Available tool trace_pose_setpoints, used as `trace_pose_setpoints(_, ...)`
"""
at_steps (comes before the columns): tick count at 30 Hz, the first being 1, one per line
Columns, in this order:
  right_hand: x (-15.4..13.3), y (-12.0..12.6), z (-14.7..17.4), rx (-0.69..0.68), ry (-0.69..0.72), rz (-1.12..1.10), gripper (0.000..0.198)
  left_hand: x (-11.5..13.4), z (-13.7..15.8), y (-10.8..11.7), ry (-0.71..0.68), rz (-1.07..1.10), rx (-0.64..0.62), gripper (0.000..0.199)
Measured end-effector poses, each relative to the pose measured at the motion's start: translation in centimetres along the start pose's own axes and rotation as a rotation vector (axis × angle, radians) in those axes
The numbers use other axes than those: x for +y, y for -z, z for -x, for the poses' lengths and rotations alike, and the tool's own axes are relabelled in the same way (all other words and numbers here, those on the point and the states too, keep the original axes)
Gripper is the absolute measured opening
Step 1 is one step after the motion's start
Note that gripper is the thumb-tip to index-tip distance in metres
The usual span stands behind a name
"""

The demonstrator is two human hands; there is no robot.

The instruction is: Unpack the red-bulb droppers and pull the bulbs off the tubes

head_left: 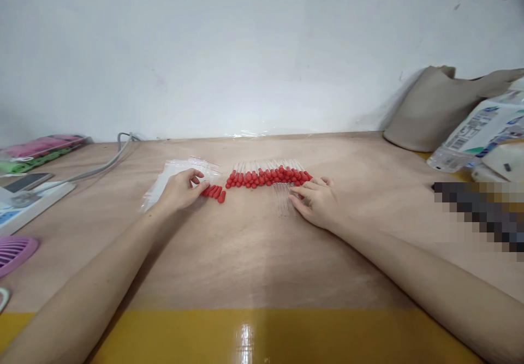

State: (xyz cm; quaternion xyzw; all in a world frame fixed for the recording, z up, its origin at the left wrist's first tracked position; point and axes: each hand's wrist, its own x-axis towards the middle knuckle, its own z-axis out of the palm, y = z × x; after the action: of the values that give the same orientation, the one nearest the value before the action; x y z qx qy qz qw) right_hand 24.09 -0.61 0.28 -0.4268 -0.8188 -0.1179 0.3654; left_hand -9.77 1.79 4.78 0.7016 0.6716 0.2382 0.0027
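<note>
A dense row of glass droppers with red rubber bulbs (268, 177) lies on the table, bulbs toward me and thin clear stems pointing to the wall. In front of its right end, several more clear stems (282, 200) point toward me. My right hand (317, 200) rests beside these stems with its fingers spread, fingertips at or touching them. My left hand (184, 188) is curved, thumb and fingers apart, next to a small group of red bulbs (215, 192). Its thumb appears to touch the nearest bulb. Clear zip bags (159, 181) lie partly under the left hand.
A power strip (45, 197) with a grey cable (102, 165), a phone (28, 182) and a purple grille (16, 254) are at left. Packed pink and green items (45, 148) lie behind. A grey-brown container (429, 107) and a clear labelled bottle (470, 132) stand at right.
</note>
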Motion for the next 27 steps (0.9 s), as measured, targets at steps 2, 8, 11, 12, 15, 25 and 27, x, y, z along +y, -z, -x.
trace_pose_setpoints(2,-0.1,0.2,0.0,-0.04,0.0,0.005,0.024,0.4,0.2,0.0,-0.026,-0.061,0.08,0.028)
trace_pose_setpoints(8,-0.3,0.5,0.0,-0.126,0.028,0.006,0.043,2.6,0.6,-1.6,-0.186,-0.11,0.238,0.023)
trace_pose_setpoints(11,-0.2,0.6,0.0,-0.108,0.009,-0.031,0.047,3.9,0.1,-2.6,-0.213,-0.101,0.209,0.026)
trace_pose_setpoints(12,-0.1,0.6,0.0,-0.09,-0.006,-0.048,0.046,4.3,-0.2,-2.8,-0.203,-0.107,0.205,0.028)
trace_pose_setpoints(15,0.0,0.5,0.1,0.014,-0.053,-0.094,0.034,5.0,-1.0,-3.2,-0.144,-0.13,0.193,0.035)
trace_pose_setpoints(25,0.2,0.0,0.2,0.179,-0.019,-0.1,0.016,5.6,-2.2,-3.6,-0.125,-0.141,0.252,0.023)
trace_pose_setpoints(27,0.3,0.0,0.3,0.192,-0.009,-0.099,0.015,5.4,-1.9,-3.3,-0.134,-0.084,0.322,0.022)
